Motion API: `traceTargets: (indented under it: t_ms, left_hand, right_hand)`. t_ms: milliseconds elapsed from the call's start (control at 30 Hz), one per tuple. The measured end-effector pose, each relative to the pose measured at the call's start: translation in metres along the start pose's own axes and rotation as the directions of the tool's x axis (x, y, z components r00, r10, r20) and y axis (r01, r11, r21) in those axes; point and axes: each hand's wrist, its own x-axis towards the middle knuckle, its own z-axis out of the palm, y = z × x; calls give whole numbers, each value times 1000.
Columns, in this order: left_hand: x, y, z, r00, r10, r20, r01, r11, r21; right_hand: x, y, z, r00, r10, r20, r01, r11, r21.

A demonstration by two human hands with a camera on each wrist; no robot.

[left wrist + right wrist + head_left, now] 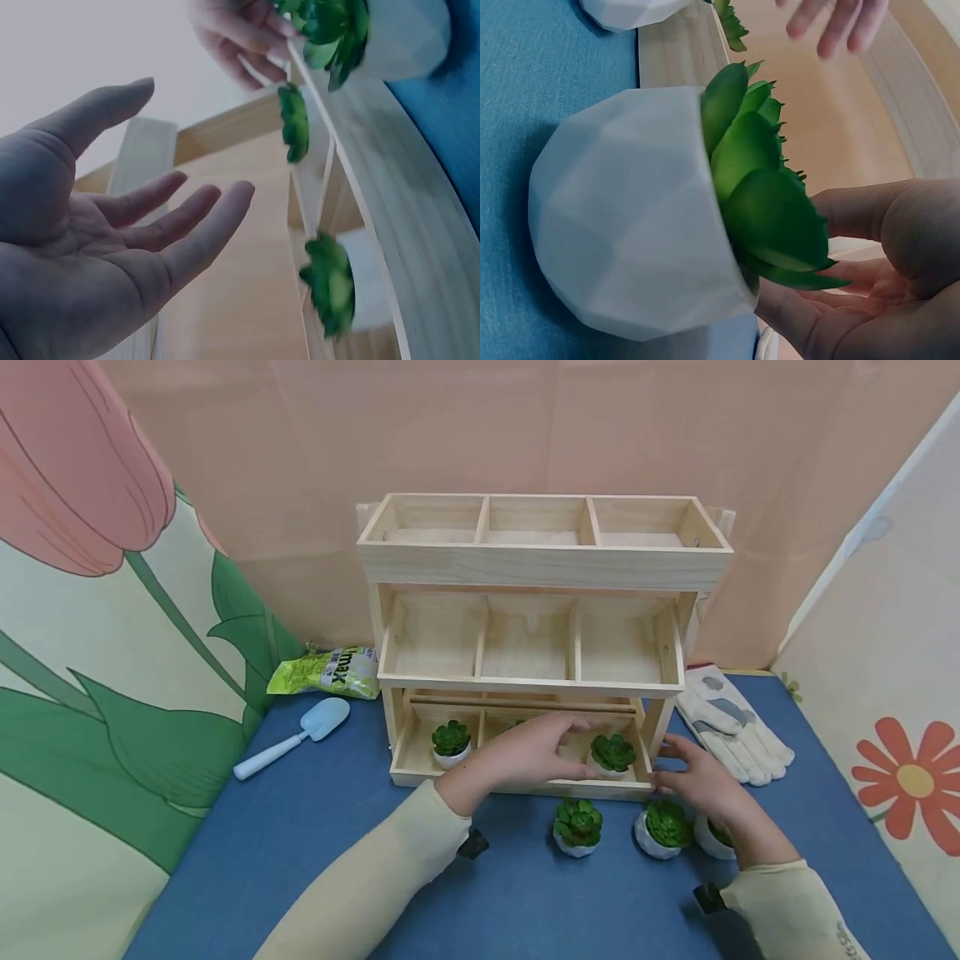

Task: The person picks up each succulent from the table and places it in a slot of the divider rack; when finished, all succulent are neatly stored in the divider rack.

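The left hand [525,752] is loose, holding nothing, thumb and fingers spread, with the right-bay plant [612,752] just beside it at three o'clock, in the bottom tray [525,788]. The right hand [701,783] is loose too, its thumb and fingers apart at the tray's right end; whether it touches the wood I cannot tell. The left-bay plant [452,739] is at the left hand's nine o'clock, while the mid-bay plant [516,724] is mostly hidden behind that hand. On the blue cloth [360,843], one plant [577,825] lies at seven o'clock from the right-bay one, a tilted plant [666,828] at five, and a third plant [711,840] at the right hand's six, partly covered. Gloves [738,735] lie at its one o'clock. A bag [326,674] rests at nine o'clock from the shelf [543,567], with a trowel [324,718] at the bag's seven
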Motion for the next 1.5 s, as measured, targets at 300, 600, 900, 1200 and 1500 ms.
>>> traceTargets:
  t_ms: [300,600,900,1200,1500]
  left_hand:
    - [-49,-29,-21,1000,1,13,2,979,-203]
    - [-86,-64,-33,995,-2,-101,-27,958,-285]
    - [-128,-104,-44,965,-147,-219,61,932,-358]
    - [-158,-138,-53,918,-218,-332,105,940,-326]
    - [-158,-165,-53,807,-399,-435,304,913,-273]
  right_hand:
    - [-2,3,-3,1000,12,5,-12,1000,-10]
    - [-6,3,-6,1000,-2,4,2,1000,-9]
    - [-6,1,-2,1000,-6,17,6,1000,25]
    - [-12,0,-1,999,-44,12,43,999,16]
    - [-21,-5,0,996,-92,-15,92,996,-18]
